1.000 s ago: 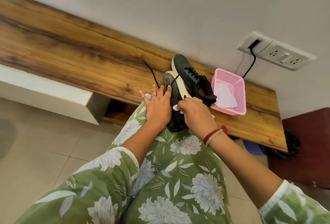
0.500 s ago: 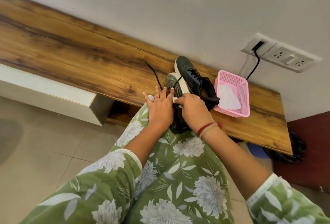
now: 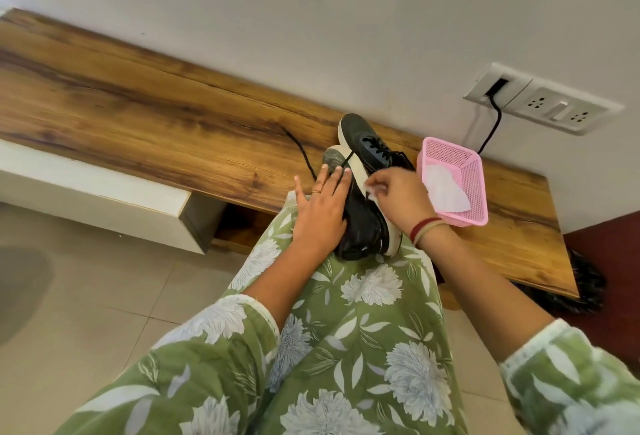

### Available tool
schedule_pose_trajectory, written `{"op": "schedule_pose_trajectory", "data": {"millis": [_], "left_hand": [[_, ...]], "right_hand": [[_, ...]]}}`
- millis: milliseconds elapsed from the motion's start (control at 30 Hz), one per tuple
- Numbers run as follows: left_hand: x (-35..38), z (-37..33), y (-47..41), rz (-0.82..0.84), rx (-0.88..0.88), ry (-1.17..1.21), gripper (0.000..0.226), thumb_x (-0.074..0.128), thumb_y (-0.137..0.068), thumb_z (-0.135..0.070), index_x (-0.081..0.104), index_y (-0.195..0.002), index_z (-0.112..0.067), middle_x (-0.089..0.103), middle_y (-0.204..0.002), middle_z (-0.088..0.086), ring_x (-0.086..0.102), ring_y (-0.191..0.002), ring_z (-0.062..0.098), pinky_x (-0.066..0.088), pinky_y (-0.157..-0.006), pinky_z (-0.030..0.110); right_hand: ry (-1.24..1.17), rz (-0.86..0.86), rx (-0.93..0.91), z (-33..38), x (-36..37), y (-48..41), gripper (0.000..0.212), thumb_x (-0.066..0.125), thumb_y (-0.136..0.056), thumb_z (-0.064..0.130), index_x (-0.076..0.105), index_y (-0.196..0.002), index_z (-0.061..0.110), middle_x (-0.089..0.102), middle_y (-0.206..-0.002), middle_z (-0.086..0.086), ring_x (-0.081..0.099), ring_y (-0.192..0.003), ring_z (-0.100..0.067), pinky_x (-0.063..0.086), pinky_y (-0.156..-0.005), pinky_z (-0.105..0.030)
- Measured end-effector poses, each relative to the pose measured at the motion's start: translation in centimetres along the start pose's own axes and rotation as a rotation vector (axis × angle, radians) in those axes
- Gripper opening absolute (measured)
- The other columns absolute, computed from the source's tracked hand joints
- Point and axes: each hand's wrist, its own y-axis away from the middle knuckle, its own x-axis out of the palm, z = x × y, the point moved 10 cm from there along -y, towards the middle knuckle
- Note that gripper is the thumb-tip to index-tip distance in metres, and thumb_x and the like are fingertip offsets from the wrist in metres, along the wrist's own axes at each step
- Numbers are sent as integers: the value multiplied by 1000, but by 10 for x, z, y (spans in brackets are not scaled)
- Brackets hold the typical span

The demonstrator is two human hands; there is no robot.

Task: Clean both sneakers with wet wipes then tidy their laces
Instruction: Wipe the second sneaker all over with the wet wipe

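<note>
Step in hand: wiping. Near sneaker (image 3: 363,223) lies on its side on the lap, toe toward the bench (image 3: 156,116). Far sneaker (image 3: 363,136) stands on the bench just behind it. Left hand (image 3: 320,213) rests flat on the near sneaker's black upper, fingers straight, steadying it. Right hand (image 3: 398,192) pinches a crumpled wipe (image 3: 372,194) at the white sole edge. A loose lace (image 3: 301,154) trails over the bench; lace tidying judged not yet begun.

Next move, judged: draw the wipe along the sole rim while the left hand stops the sneaker rolling.

Room: white wall (image 3: 311,19), tiled floor (image 3: 104,261), long wooden bench. Pink basket (image 3: 481,188) of spare wipes just beside the sneakers; socket plate (image 3: 543,105) above
</note>
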Motion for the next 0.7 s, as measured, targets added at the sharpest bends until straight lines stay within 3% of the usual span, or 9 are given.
{"op": "schedule_pose_trajectory", "data": {"millis": [67, 133, 267, 367, 433, 500, 633, 700], "left_hand": [[3, -4, -1, 21, 42, -37, 72, 45, -92, -15, 6, -152, -21, 12, -159, -5, -3, -148, 18, -5, -112, 61], [6, -4, -1, 38, 47, -55, 68, 40, -94, -14, 5, -152, -21, 11, -159, -8, -3, -148, 18, -6, -111, 62], [7, -4, 0, 41, 39, -31, 70, 44, -93, -12, 8, -152, -19, 13, -159, -8, -2, -148, 21, -5, -110, 63], [7, -3, -1, 44, 30, -8, 70, 45, -92, -13, 8, -152, -19, 14, -159, -8, -2, -148, 22, -5, -111, 63], [7, -1, 0, 45, 15, 9, 71, 46, -92, -14, 8, -152, -19, 14, -159, -7, -2, -148, 22, -4, -113, 63], [7, -1, -1, 47, 14, 15, 71, 47, -92, -16, 8, -152, -19, 16, -158, -6, -1, -148, 22, -3, -113, 63], [5, -1, 0, 47, 13, 6, 68, 42, -94, -15, 7, -152, -17, 15, -159, -5, -1, -148, 22, -3, -112, 63], [7, -2, 1, 58, 24, -1, 65, 38, -95, -13, 7, -152, -19, 13, -159, -8, -2, -148, 21, -6, -111, 63]], "right_hand": [[218, 64, -61, 6, 21, 9, 31, 49, -92, 6, 68, -112, 18, 62, -109, -7, 54, -105, -27, 44, -87, -34], [347, 4, -151, 16, 23, 28, 32, 48, -90, 2, 67, -112, 15, 60, -104, -9, 51, -99, -29, 44, -82, -38], [331, -128, -172, 20, 15, 64, 26, 57, -79, -8, 72, -95, 7, 58, -85, -10, 51, -79, -31, 46, -65, -42], [257, -4, -183, 20, 16, 67, 30, 53, -87, -2, 70, -105, 14, 58, -96, -7, 52, -91, -26, 46, -78, -37], [107, 73, -69, 14, 1, 48, 27, 53, -91, 4, 69, -109, 16, 61, -106, -4, 55, -98, -20, 45, -88, -31], [41, 2, -4, 8, -16, 23, 24, 53, -91, 6, 69, -107, 15, 63, -110, -5, 58, -102, -21, 44, -90, -30], [223, 74, -66, 24, 11, 10, 30, 50, -90, 4, 68, -111, 16, 64, -110, -9, 58, -105, -27, 48, -90, -36], [350, 3, -137, 38, 17, 32, 28, 47, -89, 2, 66, -108, 12, 60, -104, -10, 54, -98, -28, 47, -82, -36]]}}
